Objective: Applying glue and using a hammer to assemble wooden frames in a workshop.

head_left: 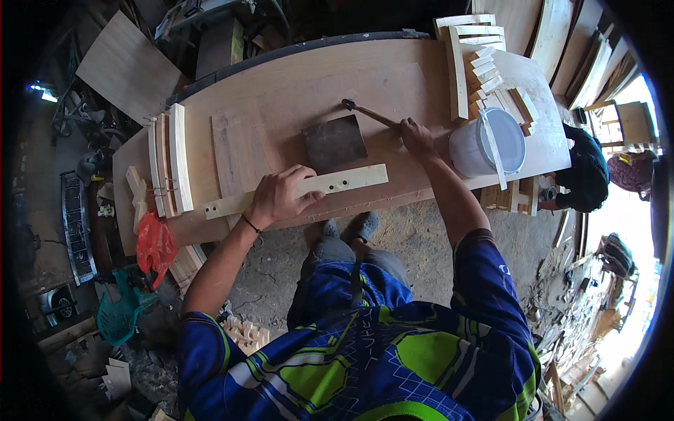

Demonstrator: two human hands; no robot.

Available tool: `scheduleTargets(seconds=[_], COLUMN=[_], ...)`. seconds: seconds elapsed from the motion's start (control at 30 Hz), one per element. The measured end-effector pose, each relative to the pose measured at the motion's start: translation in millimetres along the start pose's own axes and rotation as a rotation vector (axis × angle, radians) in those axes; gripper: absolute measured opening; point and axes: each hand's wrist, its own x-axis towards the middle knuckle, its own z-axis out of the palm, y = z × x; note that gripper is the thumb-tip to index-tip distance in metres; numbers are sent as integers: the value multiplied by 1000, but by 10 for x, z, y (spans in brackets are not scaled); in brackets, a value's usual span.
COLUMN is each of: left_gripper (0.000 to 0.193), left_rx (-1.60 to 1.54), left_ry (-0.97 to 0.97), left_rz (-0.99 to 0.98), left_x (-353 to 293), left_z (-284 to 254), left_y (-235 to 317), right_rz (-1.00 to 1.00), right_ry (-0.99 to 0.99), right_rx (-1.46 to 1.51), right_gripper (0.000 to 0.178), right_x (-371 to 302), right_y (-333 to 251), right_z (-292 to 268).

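The wooden slat (298,191) lies flat along the near edge of the plywood bench (295,77), running from left to right with a slight upward tilt toward its right end, and two small holes show near each end. The left hand (281,196) rests on top of the slat near its middle, fingers spread and pressing it down rather than closing around it. The right hand (416,135) is wrapped shut around the handle of a hammer (368,114), whose head hangs over the bench just beyond a dark square plate (335,142) lying behind the slat. The slat appears light, stiff and dry; a thin piece of this length probably slides easily on the smooth plywood, so downward pressure near mid-length, as shown, seems the soundest hold. The drilled ends are likely the weakest places and could split under a blow. The hammer looks head-heavy; it is held at the far end of the handle. A white plastic bucket (488,144) with a flat stick across its rim stands just right of the right hand, and stacked curved wooden strips (168,165) lie at the bench's left end.
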Motion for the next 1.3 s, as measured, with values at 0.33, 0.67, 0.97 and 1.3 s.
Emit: scheduleTargets(seconds=[0.33,0.67,0.97,1.3], left_gripper=[19,25,9,8], left_rx=[-531,-779,-293,-168], left_ry=[260,70,361,367], left_rz=[88,197,415,390], left_x=[-68,-260,-157,-226], left_z=[21,-20,15,115], left_y=[-231,-314,-439,-288], right_rz=[292,444,655,489], right_ry=[-23,114,499,343], right_rx=[443,1418,1140,550], right_gripper=[30,13,18,17], right_x=[-278,-1086,-1703,-2626], right_y=[-907,-3131,-3247,-3421], right_z=[-1258,-1617,-1699,-1404])
